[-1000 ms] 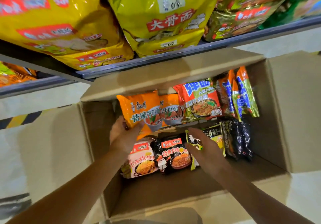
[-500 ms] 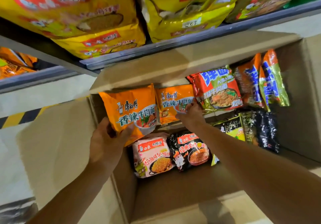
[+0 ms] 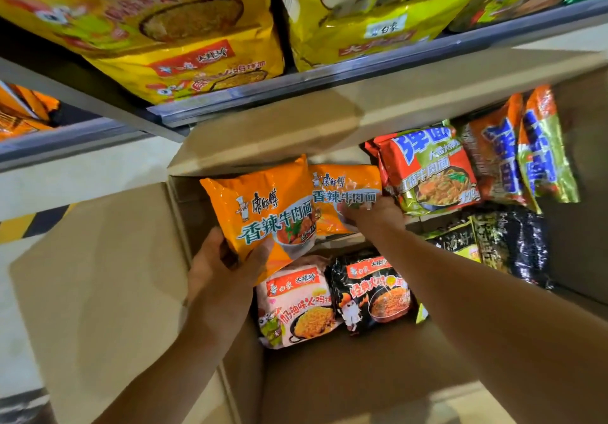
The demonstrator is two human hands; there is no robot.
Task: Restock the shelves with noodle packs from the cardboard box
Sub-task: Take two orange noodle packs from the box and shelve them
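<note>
Two orange packs in hands

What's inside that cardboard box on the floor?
The cardboard box holds noodle packs: two orange packs, one gripped by the left hand, one by the right hand; also a pink pack, black packs and red-green ones. Anything beneath them is covered.

The orange pack in my left hand reads 康师傅 香辣牛肉面. The second orange pack under my right hand has the same print. Red-green pack: 红烧牛肉面, 120. Pink pack: 白象 大辣娇. Black pack: 白象, 火鸡面. Yellow shelf bag: 白象.
</note>
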